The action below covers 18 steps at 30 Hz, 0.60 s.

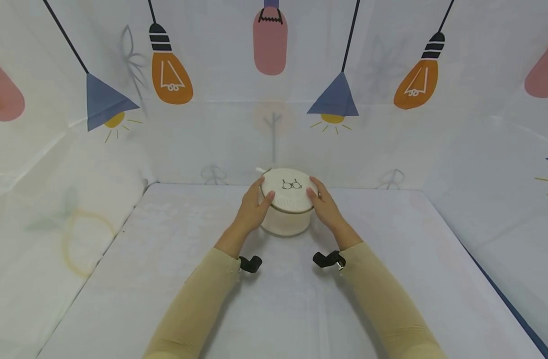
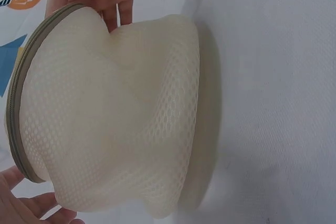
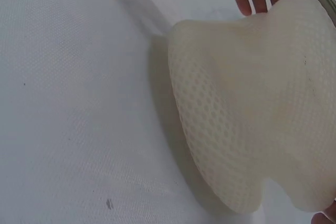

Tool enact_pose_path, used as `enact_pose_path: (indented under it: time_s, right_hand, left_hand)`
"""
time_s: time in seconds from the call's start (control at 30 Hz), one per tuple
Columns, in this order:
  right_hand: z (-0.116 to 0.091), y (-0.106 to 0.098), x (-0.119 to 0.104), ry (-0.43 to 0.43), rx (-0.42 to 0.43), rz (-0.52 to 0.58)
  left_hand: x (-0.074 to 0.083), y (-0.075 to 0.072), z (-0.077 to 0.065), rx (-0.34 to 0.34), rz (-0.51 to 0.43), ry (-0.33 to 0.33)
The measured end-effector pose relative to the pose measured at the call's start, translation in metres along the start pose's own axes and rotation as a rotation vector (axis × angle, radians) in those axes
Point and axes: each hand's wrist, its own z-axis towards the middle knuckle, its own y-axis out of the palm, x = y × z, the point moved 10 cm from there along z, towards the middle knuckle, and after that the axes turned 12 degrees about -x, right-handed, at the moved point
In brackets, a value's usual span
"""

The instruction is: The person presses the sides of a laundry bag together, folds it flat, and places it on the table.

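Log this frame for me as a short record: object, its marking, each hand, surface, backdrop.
object: cream zippered mesh bag, upright
marking: glasses print on its top
left hand: grips the bag's left side, thumb on top
right hand: grips the bag's right side, thumb on top
surface: white table, bag over its far part; base contact unclear
backdrop: white sheet printed with lamps and bulbs
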Motion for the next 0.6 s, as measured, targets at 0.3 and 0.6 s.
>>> enact_pose_path:
  time_s: [0.3,0.6]
  right_hand:
    - [0.001,0.009,0.005,0.023,-0.018,0.040]
    - [0.000,0.012,0.001,0.016,-0.011,0.058]
  left_hand:
    - [-0.003,0.006,0.002,-0.008,-0.032,-0.036]
    - [-0.002,0.011,0.000,-0.019,-0.029,-0.029]
